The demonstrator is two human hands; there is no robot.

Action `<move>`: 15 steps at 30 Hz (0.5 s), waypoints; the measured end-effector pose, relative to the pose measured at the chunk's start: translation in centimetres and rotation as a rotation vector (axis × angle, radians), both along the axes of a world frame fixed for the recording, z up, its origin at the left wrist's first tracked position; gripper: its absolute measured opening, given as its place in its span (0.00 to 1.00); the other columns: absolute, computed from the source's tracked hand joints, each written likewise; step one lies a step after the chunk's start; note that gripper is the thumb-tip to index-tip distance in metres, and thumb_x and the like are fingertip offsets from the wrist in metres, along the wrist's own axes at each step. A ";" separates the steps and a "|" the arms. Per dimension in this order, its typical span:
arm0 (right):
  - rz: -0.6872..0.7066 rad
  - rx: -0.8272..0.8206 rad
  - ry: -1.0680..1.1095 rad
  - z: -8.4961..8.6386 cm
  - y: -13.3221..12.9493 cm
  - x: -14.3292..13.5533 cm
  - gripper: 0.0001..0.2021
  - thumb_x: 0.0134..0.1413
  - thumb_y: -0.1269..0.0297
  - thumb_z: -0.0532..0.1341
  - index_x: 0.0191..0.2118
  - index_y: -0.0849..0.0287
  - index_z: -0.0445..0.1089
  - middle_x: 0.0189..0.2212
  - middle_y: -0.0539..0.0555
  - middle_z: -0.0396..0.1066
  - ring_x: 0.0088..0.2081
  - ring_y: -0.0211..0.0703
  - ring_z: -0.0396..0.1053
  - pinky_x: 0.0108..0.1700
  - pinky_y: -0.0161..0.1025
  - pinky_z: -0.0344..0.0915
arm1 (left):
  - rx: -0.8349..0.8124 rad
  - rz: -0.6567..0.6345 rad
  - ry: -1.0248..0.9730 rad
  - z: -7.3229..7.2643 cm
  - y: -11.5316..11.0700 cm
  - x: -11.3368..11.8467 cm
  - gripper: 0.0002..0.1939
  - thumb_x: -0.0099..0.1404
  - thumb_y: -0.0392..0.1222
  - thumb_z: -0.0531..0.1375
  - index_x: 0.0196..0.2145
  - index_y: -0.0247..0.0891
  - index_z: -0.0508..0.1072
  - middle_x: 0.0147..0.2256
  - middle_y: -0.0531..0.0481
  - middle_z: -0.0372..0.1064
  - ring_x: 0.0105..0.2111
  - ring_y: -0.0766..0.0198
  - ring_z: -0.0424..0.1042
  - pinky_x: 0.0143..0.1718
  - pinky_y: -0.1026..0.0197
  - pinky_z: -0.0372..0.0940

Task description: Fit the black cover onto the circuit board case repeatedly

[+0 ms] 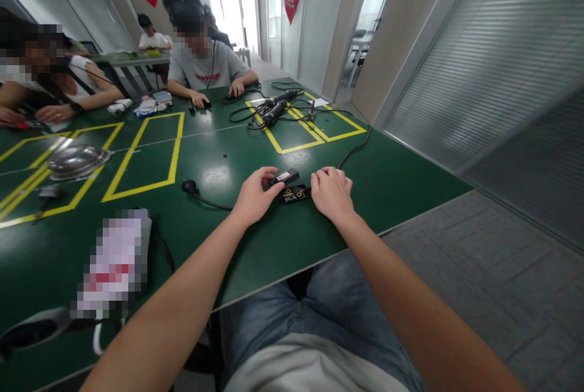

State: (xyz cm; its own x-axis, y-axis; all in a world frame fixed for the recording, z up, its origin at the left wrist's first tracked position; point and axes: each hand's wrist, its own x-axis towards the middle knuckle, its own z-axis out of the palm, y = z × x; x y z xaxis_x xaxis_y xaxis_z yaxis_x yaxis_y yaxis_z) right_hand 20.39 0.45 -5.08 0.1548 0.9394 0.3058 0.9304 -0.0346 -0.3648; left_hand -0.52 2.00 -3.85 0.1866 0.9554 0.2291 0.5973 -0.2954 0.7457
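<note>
My left hand (258, 196) pinches a black plastic casing cover (286, 176) with a pale label, held tilted between thumb and fingers. Just below it lies an opened black device casing (296, 195), its circuit board and small yellowish parts facing up. Over the right end of that casing, my right hand (332, 192) is closed with curled fingers; its fingertips are partly hidden. A black cable with a round plug (190, 187) runs from the left toward my left hand. Another black cable (358, 151) leads away behind my right hand.
Black corded tools (274, 109) lie tangled inside yellow tape outlines at the back. A metal bowl-like dish (76, 162) sits on the left, with a blurred-out package (114, 261) nearer me. Across the green table (410, 182), a person (207, 60) handles small black parts; another person sits farther left.
</note>
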 end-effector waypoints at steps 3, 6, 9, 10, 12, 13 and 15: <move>0.006 0.002 -0.014 -0.1 -0.1 -0.1 0.21 0.75 0.60 0.49 0.43 0.57 0.80 0.58 0.67 0.73 0.61 0.63 0.63 0.62 0.60 0.58 | 0.072 0.156 0.139 0.0 0.2 -0.5 0.14 0.70 0.41 0.67 0.52 0.42 0.75 0.51 0.43 0.79 0.52 0.48 0.76 0.57 0.44 0.71; 0.013 0.017 -0.002 -0.3 0.0 -0.1 0.21 0.74 0.60 0.50 0.40 0.56 0.81 0.57 0.66 0.73 0.60 0.63 0.63 0.61 0.61 0.58 | 0.091 0.178 0.298 0.3 -0.2 -0.5 0.16 0.71 0.41 0.66 0.55 0.41 0.72 0.53 0.39 0.77 0.55 0.44 0.73 0.58 0.41 0.70; 0.013 0.038 0.011 -0.5 0.2 0.0 0.21 0.74 0.59 0.51 0.39 0.56 0.80 0.56 0.66 0.73 0.60 0.63 0.63 0.61 0.61 0.59 | 0.179 0.180 0.418 0.9 -1.0 -0.1 0.14 0.72 0.44 0.64 0.53 0.40 0.73 0.55 0.37 0.73 0.54 0.45 0.71 0.57 0.43 0.70; 0.011 0.041 0.013 -0.6 0.3 0.0 0.20 0.74 0.59 0.51 0.38 0.56 0.80 0.56 0.66 0.73 0.60 0.63 0.63 0.61 0.61 0.59 | 0.203 0.165 0.457 1.2 -1.3 0.0 0.10 0.73 0.45 0.63 0.49 0.40 0.75 0.52 0.38 0.73 0.53 0.45 0.71 0.55 0.44 0.70; 0.007 0.041 0.019 -0.6 0.3 0.0 0.21 0.74 0.57 0.52 0.38 0.56 0.80 0.56 0.66 0.73 0.60 0.63 0.63 0.61 0.61 0.59 | 0.219 0.100 0.542 1.6 -1.7 0.2 0.11 0.75 0.49 0.61 0.39 0.41 0.78 0.45 0.39 0.72 0.49 0.46 0.70 0.52 0.44 0.71; 0.005 0.039 0.021 -0.6 0.3 -0.1 0.21 0.74 0.56 0.52 0.37 0.56 0.80 0.56 0.66 0.73 0.60 0.63 0.63 0.61 0.60 0.59 | 0.217 0.063 0.587 1.7 -1.8 0.2 0.15 0.77 0.50 0.59 0.36 0.41 0.78 0.43 0.39 0.72 0.48 0.45 0.70 0.52 0.44 0.71; 0.003 0.037 0.021 -0.5 0.3 -0.1 0.21 0.74 0.56 0.52 0.37 0.56 0.79 0.55 0.66 0.73 0.59 0.62 0.63 0.61 0.60 0.59 | 0.200 0.010 0.664 1.9 -1.9 0.2 0.22 0.78 0.53 0.56 0.33 0.40 0.81 0.40 0.38 0.71 0.48 0.43 0.70 0.51 0.43 0.71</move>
